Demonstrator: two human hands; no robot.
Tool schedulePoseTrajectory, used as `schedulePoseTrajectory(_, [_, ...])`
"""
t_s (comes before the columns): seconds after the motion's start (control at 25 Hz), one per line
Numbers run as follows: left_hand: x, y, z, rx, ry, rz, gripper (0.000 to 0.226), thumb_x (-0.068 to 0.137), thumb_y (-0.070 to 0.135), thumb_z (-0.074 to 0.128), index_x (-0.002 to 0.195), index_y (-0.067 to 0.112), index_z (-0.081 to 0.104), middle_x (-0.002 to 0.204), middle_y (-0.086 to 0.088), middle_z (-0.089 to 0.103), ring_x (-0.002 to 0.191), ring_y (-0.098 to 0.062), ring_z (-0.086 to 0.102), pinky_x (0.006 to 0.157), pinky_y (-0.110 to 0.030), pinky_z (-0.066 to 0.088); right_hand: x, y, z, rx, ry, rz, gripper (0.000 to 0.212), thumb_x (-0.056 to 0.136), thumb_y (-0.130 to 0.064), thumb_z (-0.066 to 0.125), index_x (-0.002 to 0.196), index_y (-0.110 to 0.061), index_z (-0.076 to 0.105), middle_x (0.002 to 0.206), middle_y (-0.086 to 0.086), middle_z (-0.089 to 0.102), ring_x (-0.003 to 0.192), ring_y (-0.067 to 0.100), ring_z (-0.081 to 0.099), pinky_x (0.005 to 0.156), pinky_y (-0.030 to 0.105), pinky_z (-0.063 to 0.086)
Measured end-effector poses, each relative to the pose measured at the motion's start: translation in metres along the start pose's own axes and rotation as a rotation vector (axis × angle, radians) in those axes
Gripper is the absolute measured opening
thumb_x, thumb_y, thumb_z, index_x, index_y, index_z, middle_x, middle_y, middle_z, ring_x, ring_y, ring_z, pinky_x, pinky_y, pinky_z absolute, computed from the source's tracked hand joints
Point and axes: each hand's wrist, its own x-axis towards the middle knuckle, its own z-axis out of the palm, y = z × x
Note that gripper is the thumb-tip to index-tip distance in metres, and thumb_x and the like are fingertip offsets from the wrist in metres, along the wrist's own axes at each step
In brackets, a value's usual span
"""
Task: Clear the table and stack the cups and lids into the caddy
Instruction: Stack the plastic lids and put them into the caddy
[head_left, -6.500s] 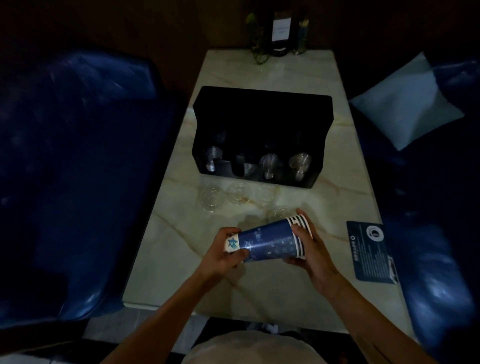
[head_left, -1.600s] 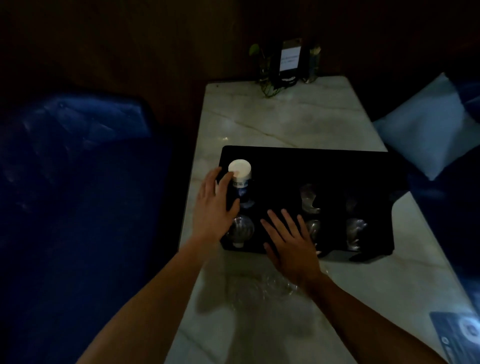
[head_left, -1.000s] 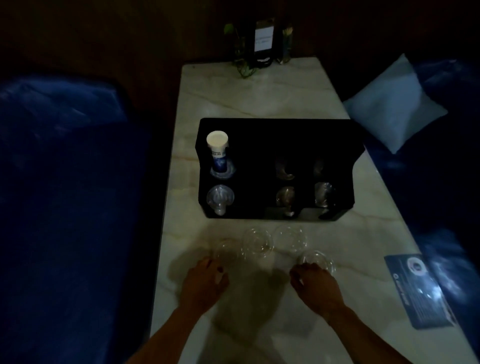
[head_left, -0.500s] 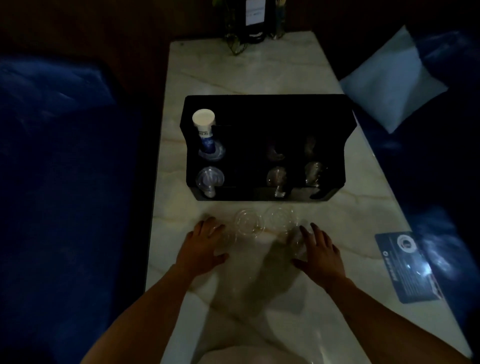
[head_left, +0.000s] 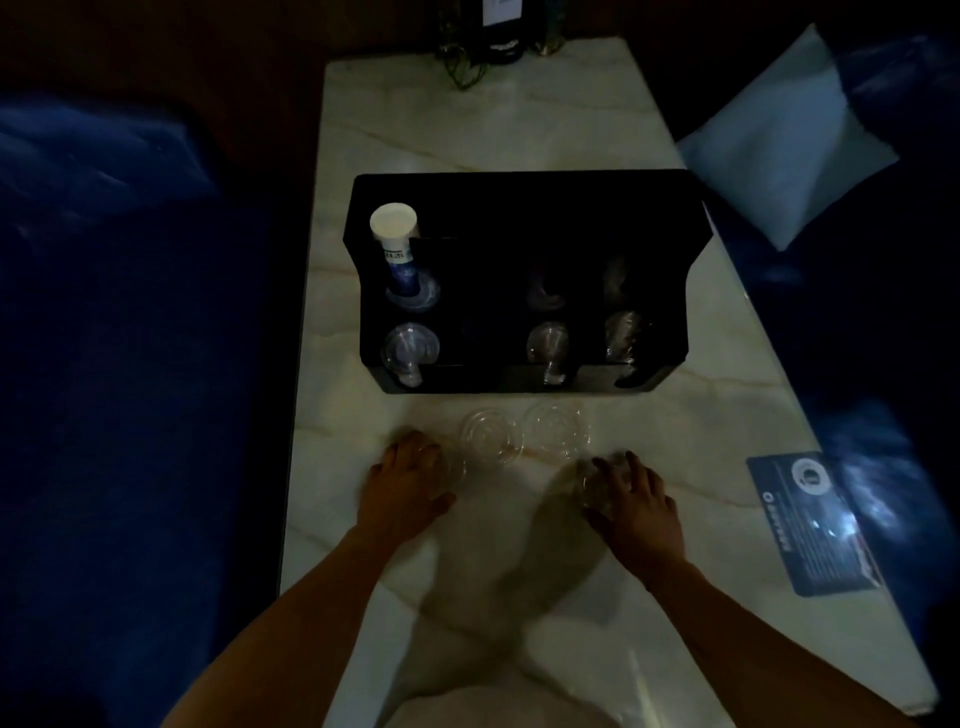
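Observation:
A black caddy (head_left: 524, 208) stands mid-table. A stack of blue paper cups (head_left: 397, 249) stands bottom-up in its back-left slot, and clear cups (head_left: 548, 348) fill several front slots. Two clear dome lids lie in front of the caddy: one lid (head_left: 491, 435) and another lid (head_left: 557, 431). My left hand (head_left: 402, 486) rests curled over a clear lid (head_left: 453, 467) at the left end of the row. My right hand (head_left: 631, 496) is closed over a clear lid (head_left: 597, 480) at the right end.
A blue card (head_left: 813, 522) lies at the marble table's (head_left: 467, 130) right edge. Dark bottles and a small plant (head_left: 483, 36) stand at the far end. Blue sofas flank the table; a pale cushion (head_left: 784, 140) sits on the right one.
Both hands left the caddy, came back to the lids in front of it and closed over the two end lids. The cup stack now stands in the caddy.

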Motion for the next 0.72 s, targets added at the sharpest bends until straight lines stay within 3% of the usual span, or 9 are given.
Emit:
schedulePoseTrajectory(0.32, [-0.01, -0.004, -0.002, -0.048, 0.039, 0.001, 0.076, 0.08, 0.054, 0.065, 0.146, 0.025, 0.039, 0.155, -0.008, 0.03, 0.14, -0.032, 0.031, 0.108, -0.043, 0.033, 0.004, 0.009, -0.002, 0.078, 0.004, 0.012, 0.078, 0.079, -0.051, 0.07, 0.146, -0.032, 0.037, 0.154, 0.006, 0.035, 0.135, 0.032, 0.034, 0.101, 0.044, 0.042])
schedulePoseTrajectory(0.56, [0.0, 0.003, -0.005, -0.106, 0.103, 0.111, 0.082, 0.073, 0.053, 0.071, 0.144, 0.028, 0.041, 0.151, -0.01, 0.038, 0.139, -0.034, 0.035, 0.11, -0.047, 0.036, 0.025, -0.011, -0.013, 0.098, 0.025, -0.068, 0.083, 0.077, -0.057, 0.069, 0.147, -0.033, 0.032, 0.155, 0.003, 0.034, 0.137, 0.03, 0.034, 0.105, 0.047, 0.04])
schedulePoseTrajectory(0.72, [0.019, 0.023, -0.004, -0.073, 0.109, 0.157, 0.086, 0.073, 0.059, 0.061, 0.144, 0.038, 0.019, 0.153, -0.01, 0.033, 0.14, -0.034, 0.033, 0.11, -0.05, 0.035, 0.046, -0.029, -0.02, 0.07, 0.076, -0.116, 0.084, 0.077, -0.058, 0.068, 0.148, -0.034, 0.029, 0.156, 0.002, 0.032, 0.135, 0.031, 0.037, 0.104, 0.047, 0.041])
